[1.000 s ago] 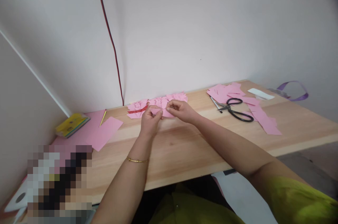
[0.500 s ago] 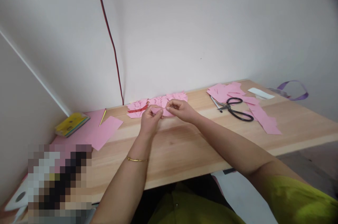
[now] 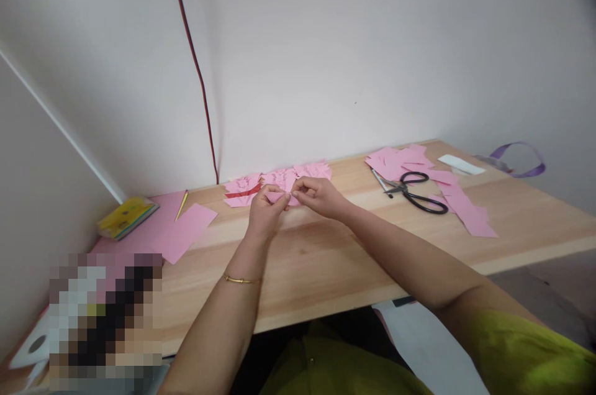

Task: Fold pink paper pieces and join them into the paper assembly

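Between my two hands, a small piece of pink paper (image 3: 274, 196) is pinched a little above the table. My left hand (image 3: 266, 208) holds its left side with thumb and fingers closed. At its right side my right hand (image 3: 319, 195) pinches too, the fingertips of both hands almost meeting. Part of the paper is hidden by the fingers. Just behind the hands lies a row of cut and folded pink paper pieces (image 3: 242, 185) along the wall, with a red strip (image 3: 244, 191) across the left ones.
Black-handled scissors (image 3: 414, 191) and a pen (image 3: 380, 182) lie right, beside pink paper scraps (image 3: 470, 215) and a white strip (image 3: 460, 164). Pink sheets (image 3: 186, 233), a yellow pencil (image 3: 182, 205) and a yellow pack (image 3: 126, 217) lie left. A cable (image 3: 195, 66) hangs down the wall.
Both hands stay in nearly the same place. The fingertips have shifted slightly on the pink paper, and less of it shows between them.
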Demonstrator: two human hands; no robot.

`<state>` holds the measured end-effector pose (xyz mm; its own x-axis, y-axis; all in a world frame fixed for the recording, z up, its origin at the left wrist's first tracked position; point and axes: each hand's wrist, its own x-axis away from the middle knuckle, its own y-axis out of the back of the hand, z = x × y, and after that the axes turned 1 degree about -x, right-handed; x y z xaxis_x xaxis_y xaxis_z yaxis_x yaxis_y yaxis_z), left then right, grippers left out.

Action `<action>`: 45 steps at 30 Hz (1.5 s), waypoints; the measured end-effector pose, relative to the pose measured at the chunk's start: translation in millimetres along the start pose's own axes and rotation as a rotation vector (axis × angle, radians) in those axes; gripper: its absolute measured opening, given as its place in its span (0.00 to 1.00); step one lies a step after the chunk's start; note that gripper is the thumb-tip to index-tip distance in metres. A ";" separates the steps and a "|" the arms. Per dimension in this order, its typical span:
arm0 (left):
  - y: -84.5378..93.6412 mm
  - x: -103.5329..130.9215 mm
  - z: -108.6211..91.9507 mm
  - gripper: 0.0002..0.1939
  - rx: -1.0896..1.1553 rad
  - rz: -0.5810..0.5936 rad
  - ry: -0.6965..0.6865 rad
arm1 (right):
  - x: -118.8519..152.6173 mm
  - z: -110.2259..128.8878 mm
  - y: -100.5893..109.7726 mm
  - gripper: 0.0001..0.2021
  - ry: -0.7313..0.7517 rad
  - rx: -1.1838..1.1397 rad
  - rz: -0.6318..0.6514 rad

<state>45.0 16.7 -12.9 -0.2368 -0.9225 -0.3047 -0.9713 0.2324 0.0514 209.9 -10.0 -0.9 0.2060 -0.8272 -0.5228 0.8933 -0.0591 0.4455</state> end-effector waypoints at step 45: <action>-5.1 -1.2 9.0 0.20 0.374 0.016 0.280 | -2.3 -7.3 8.7 0.03 -0.077 0.095 0.182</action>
<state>50.5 19.4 -21.3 -0.2994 -0.9535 -0.0354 -0.9042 0.2954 -0.3084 220.1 -4.5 -1.1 0.3260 -0.8693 -0.3717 0.8016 0.0457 0.5961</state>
